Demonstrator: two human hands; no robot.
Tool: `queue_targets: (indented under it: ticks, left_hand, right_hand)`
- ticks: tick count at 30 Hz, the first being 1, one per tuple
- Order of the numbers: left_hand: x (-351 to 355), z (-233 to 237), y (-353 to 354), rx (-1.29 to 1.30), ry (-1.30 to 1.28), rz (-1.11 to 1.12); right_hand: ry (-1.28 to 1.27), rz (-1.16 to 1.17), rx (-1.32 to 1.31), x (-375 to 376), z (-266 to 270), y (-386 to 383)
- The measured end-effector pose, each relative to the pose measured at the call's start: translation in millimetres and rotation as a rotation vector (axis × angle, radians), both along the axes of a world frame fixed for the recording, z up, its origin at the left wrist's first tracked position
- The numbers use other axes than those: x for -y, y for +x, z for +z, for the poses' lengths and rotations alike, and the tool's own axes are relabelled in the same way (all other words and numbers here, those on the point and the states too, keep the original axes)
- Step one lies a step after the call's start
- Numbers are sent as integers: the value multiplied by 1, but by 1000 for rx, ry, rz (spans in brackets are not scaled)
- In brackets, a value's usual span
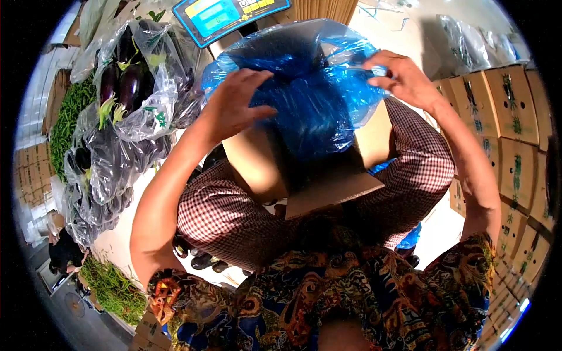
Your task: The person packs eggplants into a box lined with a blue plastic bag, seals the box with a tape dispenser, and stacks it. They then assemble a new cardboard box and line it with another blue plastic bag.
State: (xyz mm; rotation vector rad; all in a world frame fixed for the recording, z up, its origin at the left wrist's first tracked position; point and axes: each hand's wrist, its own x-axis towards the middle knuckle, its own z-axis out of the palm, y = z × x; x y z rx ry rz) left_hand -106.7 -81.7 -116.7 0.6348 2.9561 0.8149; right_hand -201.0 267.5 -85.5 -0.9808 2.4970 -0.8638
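Note:
A blue plastic bag lines an open cardboard box standing between my bent legs, its film spread over the far rim. My left hand is at the bag's left side, fingers and thumb apart, with nothing gripped. On the opposite side, my right hand has its fingers curled at the bag's edge, with film between thumb and forefinger. One flap of the box sticks out toward me. The bottom of the box is hidden by the bag and shadow.
Clear bags of eggplants lie to the left, beside piles of green peppers. A digital scale stands beyond the box. Printed cartons are stacked at right. Another person is at far left.

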Motion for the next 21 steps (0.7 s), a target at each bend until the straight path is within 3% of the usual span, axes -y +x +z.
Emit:
queue_targets:
  ticks: [4, 8, 11, 15, 18, 21]
  left_hand:
    - [-25, -6, 10, -168, -116, -167]
    - [-27, -1, 14, 91, -564, -174]
    - [-23, 23, 24, 178, 97, -58]
    - [-39, 68, 49, 45, 267, -2]
    - [-40, 87, 62, 181, 300, 217]
    - [-36, 95, 73, 189, 427, 241]
  right_hand:
    - [70, 86, -21, 24, 8, 10]
    - [147, 64, 58, 27, 4, 21]
    - [151, 168, -190, 29, -1, 36]
    - [85, 233, -220, 54, 15, 66]
    - [28, 285, -340, 70, 6, 81]
    - [3, 234, -341, 77, 6, 97]
